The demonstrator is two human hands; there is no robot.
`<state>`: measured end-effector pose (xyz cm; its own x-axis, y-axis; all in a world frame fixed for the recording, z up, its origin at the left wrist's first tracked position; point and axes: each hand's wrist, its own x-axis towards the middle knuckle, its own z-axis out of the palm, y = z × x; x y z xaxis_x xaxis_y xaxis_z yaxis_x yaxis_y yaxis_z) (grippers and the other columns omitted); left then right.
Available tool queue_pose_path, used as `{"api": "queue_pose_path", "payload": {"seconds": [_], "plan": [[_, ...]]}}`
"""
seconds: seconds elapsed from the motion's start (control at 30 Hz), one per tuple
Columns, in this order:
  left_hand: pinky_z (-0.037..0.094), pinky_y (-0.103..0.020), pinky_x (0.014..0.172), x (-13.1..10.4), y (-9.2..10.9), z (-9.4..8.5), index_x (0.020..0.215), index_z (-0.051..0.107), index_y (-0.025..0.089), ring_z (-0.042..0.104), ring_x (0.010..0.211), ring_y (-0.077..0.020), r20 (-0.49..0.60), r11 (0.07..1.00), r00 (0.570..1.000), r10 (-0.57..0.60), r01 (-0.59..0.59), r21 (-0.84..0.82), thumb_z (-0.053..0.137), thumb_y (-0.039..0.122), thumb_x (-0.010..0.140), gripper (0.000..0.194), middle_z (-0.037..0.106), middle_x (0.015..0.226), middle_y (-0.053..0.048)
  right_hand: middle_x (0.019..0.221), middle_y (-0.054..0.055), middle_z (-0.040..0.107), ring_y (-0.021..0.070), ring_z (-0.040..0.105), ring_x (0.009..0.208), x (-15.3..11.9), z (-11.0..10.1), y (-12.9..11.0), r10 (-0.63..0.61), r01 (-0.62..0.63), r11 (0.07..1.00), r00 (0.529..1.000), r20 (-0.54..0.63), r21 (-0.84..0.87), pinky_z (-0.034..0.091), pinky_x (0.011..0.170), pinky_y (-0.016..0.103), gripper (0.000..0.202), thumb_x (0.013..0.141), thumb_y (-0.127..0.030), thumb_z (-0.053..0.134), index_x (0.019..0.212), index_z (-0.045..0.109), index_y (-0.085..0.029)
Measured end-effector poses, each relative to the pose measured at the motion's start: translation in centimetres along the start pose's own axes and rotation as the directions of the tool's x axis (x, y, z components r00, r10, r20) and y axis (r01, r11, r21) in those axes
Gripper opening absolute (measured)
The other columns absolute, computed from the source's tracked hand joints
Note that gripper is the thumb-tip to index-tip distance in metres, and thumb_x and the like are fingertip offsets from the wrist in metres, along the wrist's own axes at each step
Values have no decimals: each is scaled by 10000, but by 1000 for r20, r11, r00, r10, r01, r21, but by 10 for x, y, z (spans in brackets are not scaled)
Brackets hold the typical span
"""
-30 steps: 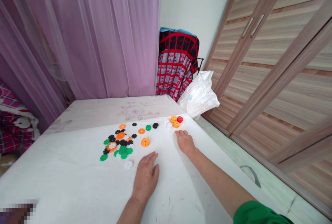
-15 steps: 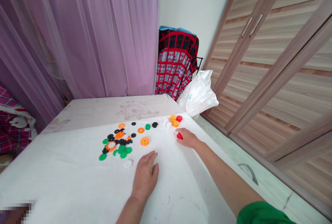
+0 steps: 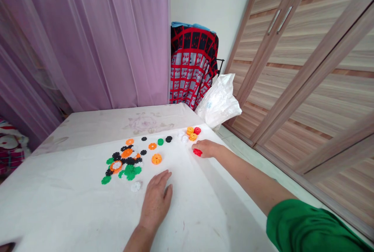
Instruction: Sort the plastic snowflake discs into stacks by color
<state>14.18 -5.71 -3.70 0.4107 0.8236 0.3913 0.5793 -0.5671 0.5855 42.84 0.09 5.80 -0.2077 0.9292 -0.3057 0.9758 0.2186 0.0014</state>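
Observation:
My right hand (image 3: 206,149) is closed at the right side of the white-covered table, with a few red notched discs (image 3: 198,152) at its fingertips. Just beyond it sit small stacks of yellow discs (image 3: 192,137), red discs (image 3: 197,131) and white discs (image 3: 184,138). My left hand (image 3: 157,196) lies on the cloth, fingers stretched and thumb apart, holding nothing. An orange disc stack (image 3: 156,159) is in front of it, and a white disc (image 3: 136,186) is to its left. Further left, green discs (image 3: 130,171), black ones and orange ones overlap in a loose pile.
Between the pile and the stacks are a green stack (image 3: 160,141), a black stack (image 3: 168,139) and an orange disc (image 3: 152,146). A white plastic bag (image 3: 219,102) stands beyond the table's right edge, near a wooden wardrobe (image 3: 292,69). Purple curtains (image 3: 117,41) hang behind.
The red discs at my right hand have tipped from slanted to flatter. My left hand stays spread on the cloth. The whole view has shifted a little to the right.

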Motion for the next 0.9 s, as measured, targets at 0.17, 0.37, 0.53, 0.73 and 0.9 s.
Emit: {"api": "queue_pose_path", "payload": {"seconds": [0.17, 0.37, 0.53, 0.73, 0.9], "plan": [[487, -485, 1000, 0, -1, 1, 1182, 645, 211, 609, 1135, -237, -23, 1000, 1000, 18, -17, 18, 469, 267, 868, 364, 663, 1231, -86, 964, 70, 672, 208, 609, 848, 2, -3, 3, 7, -7, 1000, 1000, 18, -31, 414, 725, 259, 339, 714, -214, 657, 1053, 659, -200], [491, -485, 997, -1, -1, 1, 1186, 644, 219, 609, 1136, -237, -24, 1000, 1000, 20, -20, 18, 480, 277, 868, 363, 662, 1234, -85, 1118, 92, 617, 221, 617, 875, 2, -6, 3, 8, 0, 997, 995, 102, -78, 416, 686, 266, 642, 680, -154, 666, 1298, 523, -260], [491, -483, 999, -1, -3, 1, 1192, 645, 224, 607, 1141, -238, -17, 999, 999, 30, -29, 26, 486, 288, 866, 368, 662, 1231, -89, 1085, 106, 611, 230, 614, 890, 3, -7, -1, -5, 21, 990, 993, 114, -142, 413, 693, 282, 409, 737, -127, 611, 1138, 603, -209], [488, -490, 1001, -1, -4, 1, 1192, 649, 222, 608, 1136, -240, -18, 999, 999, 29, -28, 32, 480, 284, 867, 372, 663, 1229, -91, 1063, 107, 615, 221, 602, 860, -4, -8, 3, 20, -13, 996, 997, 81, -87, 416, 694, 283, 347, 724, -164, 637, 1069, 617, -184], [494, -488, 994, 0, -4, 0, 1188, 651, 217, 612, 1131, -240, -10, 998, 999, 37, -37, 51, 472, 288, 872, 370, 663, 1229, -92, 1089, 106, 599, 217, 601, 834, -5, -7, 4, 31, -24, 997, 995, 92, -75, 397, 660, 279, 430, 697, -145, 648, 1120, 596, -201]]}}
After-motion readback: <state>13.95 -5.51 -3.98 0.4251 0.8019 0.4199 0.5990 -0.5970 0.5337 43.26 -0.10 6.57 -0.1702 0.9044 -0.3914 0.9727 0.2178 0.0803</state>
